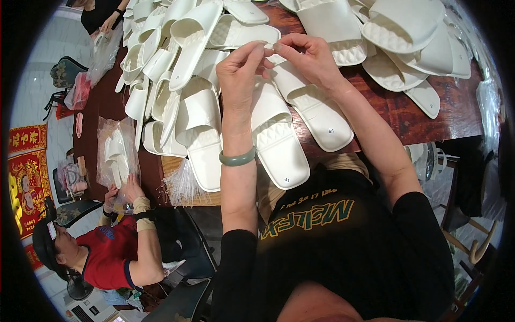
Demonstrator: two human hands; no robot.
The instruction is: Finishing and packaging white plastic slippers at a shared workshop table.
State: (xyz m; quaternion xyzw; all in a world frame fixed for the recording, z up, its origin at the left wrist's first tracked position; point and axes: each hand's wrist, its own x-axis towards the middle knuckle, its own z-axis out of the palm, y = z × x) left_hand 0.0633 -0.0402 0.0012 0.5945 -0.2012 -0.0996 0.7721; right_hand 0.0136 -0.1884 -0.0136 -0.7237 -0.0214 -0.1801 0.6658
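Observation:
My left hand point(240, 68) and my right hand point(312, 60) meet above the pile of white slippers, both fingers and thumbs pinched together. Whatever lies between the fingertips is too small to make out. Below my hands, a white slipper point(280, 155) points its heel toward me, and another slipper point(324, 126) lies beside it on the right. Left of my forearm rests a further white slipper point(201, 161). A green bangle point(237, 157) circles my left wrist. Thin clear plastic strands point(185, 182) lie bundled at the table's near edge.
More white slippers point(405, 27) are heaped at the far right of the reddish-brown table point(445, 115). On the left, a co-worker in a red shirt point(110, 252) handles a clear bag point(119, 147) with white slippers inside. Another person's hand point(110, 22) shows at the far left.

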